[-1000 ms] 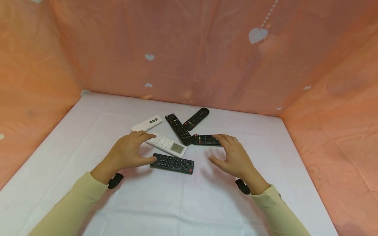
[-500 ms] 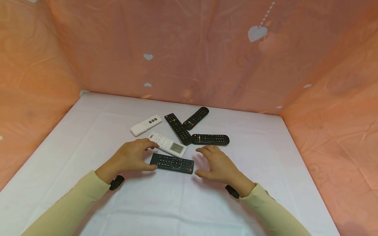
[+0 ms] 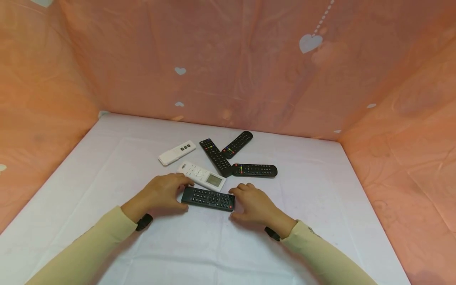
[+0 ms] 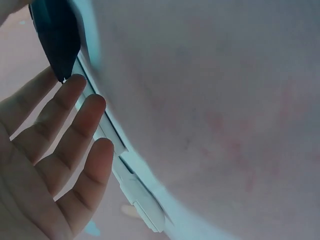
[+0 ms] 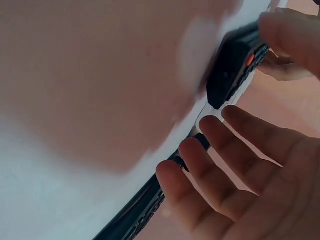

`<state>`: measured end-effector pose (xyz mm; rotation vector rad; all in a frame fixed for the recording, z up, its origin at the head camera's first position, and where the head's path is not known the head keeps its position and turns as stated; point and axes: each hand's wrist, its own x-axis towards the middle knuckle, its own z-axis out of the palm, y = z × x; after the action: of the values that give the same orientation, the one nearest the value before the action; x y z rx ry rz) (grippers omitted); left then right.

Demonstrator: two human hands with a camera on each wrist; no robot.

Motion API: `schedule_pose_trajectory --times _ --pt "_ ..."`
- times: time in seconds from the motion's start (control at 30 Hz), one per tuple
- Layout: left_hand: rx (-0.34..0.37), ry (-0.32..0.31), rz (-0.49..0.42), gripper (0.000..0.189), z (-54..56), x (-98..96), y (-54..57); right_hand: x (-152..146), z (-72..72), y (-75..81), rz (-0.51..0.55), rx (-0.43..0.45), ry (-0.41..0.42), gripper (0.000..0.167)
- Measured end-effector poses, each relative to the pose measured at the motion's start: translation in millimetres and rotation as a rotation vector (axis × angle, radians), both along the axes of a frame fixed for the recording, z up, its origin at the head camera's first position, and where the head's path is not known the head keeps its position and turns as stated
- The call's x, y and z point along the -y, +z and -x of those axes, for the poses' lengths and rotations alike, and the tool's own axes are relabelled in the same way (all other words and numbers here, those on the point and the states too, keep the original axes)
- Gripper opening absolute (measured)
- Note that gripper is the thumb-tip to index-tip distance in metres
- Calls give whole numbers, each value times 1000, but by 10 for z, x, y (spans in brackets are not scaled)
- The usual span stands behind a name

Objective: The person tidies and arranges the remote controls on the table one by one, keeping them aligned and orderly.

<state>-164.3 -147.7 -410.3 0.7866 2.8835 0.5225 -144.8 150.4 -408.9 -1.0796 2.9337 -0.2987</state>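
Observation:
A black remote control [image 3: 208,198] with a red button at its right end lies on the white cloth, nearest me. My left hand [image 3: 164,194] is around its left end, thumb on the near side and fingers on the far side. At the other end, my right hand [image 3: 254,204] has thumb and fingers spread about the corner. In the right wrist view a gap shows between the right fingers [image 5: 212,125] and the black remote [image 5: 227,75]. The left fingers [image 4: 90,112] stand loosely apart beside the remote's end [image 4: 57,37]; whether they touch it is unclear.
Just behind lies a white remote with a screen [image 3: 203,176]. Farther back are a slim white remote [image 3: 177,152] and black remotes: one slanted [image 3: 215,157], one at the back [image 3: 237,144], one at right [image 3: 254,170]. Orange cloth walls [image 3: 228,79] enclose the table.
My right hand has moved left and toward me, from the right-hand black remote to the near one's right end. My left hand has shifted slightly closer around the left end. The remotes lie still.

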Motion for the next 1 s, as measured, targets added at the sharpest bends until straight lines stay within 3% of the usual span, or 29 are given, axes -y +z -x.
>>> schedule_pose_trajectory --times 0.27,0.67,0.87,1.0 --pt "-3 -10 48 58 3 -12 -35 56 5 -43 -48 13 -10 56" --pt "-7 -14 31 49 -37 -21 -26 81 18 -17 -39 23 -22 48" --pt "-16 5 22 49 -92 -11 0 46 68 18 13 40 -25 50" --pt "-18 22 -8 48 -130 -5 15 35 119 55 97 99 -1 47"
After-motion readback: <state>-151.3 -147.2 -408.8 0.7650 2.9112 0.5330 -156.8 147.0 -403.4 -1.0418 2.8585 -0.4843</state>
